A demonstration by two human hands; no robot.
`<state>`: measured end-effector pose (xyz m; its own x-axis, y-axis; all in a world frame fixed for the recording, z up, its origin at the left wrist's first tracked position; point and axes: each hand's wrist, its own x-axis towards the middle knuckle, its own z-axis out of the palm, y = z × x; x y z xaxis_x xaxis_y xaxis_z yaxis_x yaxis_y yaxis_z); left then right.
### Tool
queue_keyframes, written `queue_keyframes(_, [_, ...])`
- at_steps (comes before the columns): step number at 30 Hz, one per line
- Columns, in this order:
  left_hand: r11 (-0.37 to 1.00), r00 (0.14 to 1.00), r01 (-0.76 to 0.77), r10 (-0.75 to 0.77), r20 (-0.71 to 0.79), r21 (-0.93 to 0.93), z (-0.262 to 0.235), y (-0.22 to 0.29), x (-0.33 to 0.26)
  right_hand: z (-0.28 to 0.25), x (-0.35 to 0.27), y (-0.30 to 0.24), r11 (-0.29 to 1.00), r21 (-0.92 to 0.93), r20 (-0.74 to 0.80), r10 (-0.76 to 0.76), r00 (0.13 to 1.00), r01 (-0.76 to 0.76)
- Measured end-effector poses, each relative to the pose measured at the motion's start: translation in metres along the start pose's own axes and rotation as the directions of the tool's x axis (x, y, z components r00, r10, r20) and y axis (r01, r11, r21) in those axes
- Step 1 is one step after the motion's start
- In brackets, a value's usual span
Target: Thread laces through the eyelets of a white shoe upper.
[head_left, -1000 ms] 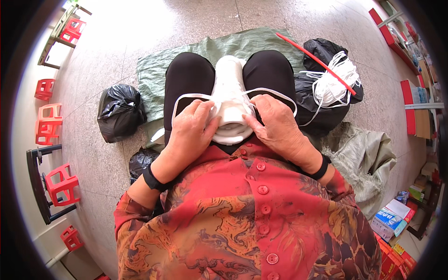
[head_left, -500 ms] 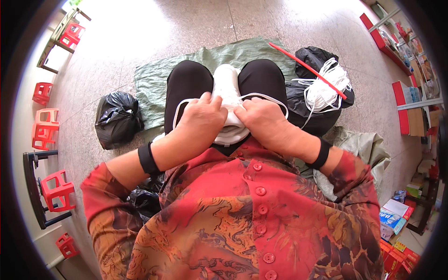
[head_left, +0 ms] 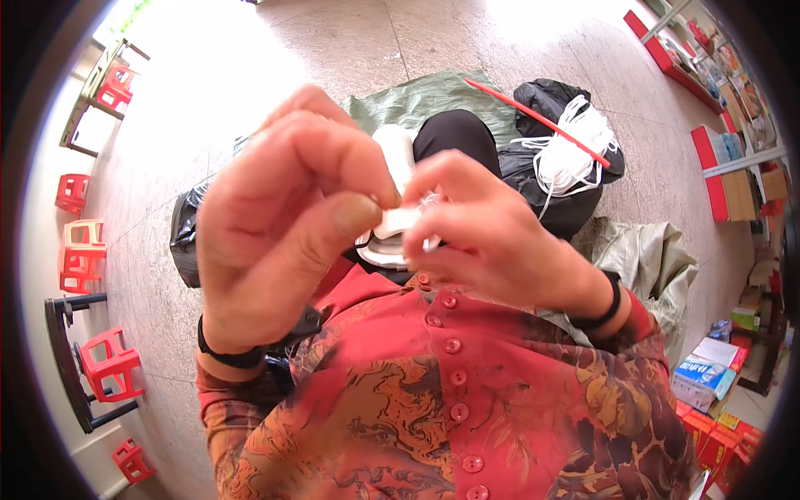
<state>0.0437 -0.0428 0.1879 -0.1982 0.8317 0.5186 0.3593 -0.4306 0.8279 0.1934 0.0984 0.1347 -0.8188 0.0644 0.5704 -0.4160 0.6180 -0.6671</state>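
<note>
A white shoe (head_left: pixel 393 150) rests between my knees, its toe pointing away from me and its middle mostly covered by my hands. Raised above it, my left hand (head_left: pixel 279 212) looms large, with thumb and forefinger pinched together; a tiny pale bit shows at the fingertips, too small to name. Across from it, my right hand (head_left: pixel 500 229) has curled fingers, blurred by motion. Thin white strands show beside its fingertips, but what it grips is unclear. The two hands' fingertips are close together over the shoe's opening.
A green woven sheet (head_left: pixel 396 104) lies beyond my knees. On the right, black plastic bags (head_left: pixel 546 96) carry a white lace bundle (head_left: pixel 567 167) and a red rod (head_left: pixel 529 112). Another black bag (head_left: pixel 183 242) sits left. A pale sack (head_left: pixel 646 258), red stools (head_left: pixel 111 362) and boxes (head_left: pixel 700 383) stand around.
My left hand has lifted off the shoe toward me, now pinched. The right hand has risen slightly and curled. The wide white lace loops beside the shoe are no longer visible.
</note>
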Motion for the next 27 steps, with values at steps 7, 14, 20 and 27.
queue_keyframes(7, [0.964, 0.944, 0.251, -0.224, -0.242, 0.089, 0.015, -0.062, -0.028, 0.021, 0.011, 0.042, 0.94, 0.31, 0.058, 0.129, 0.99, -0.141])
queue_keyframes(14, [0.533, 0.712, 0.686, -0.632, 0.305, -0.495, 0.02, -0.08, -0.064, 0.032, -0.009, 0.062, 0.661, 0.553, 0.088, 0.56, 0.824, -0.508])
queue_keyframes(20, [0.296, 0.661, 0.642, -0.681, 0.315, -0.707, -0.025, -0.066, -0.095, -0.046, -0.05, 0.006, 0.683, 0.544, -0.094, 0.627, 0.774, -0.487])
queue_keyframes(27, [0.75, 0.737, 0.659, -0.628, -0.249, 0.061, 0.016, -0.13, -0.077, -0.022, -0.062, 0.03, 0.644, 0.567, -0.066, 0.657, 0.751, -0.514])
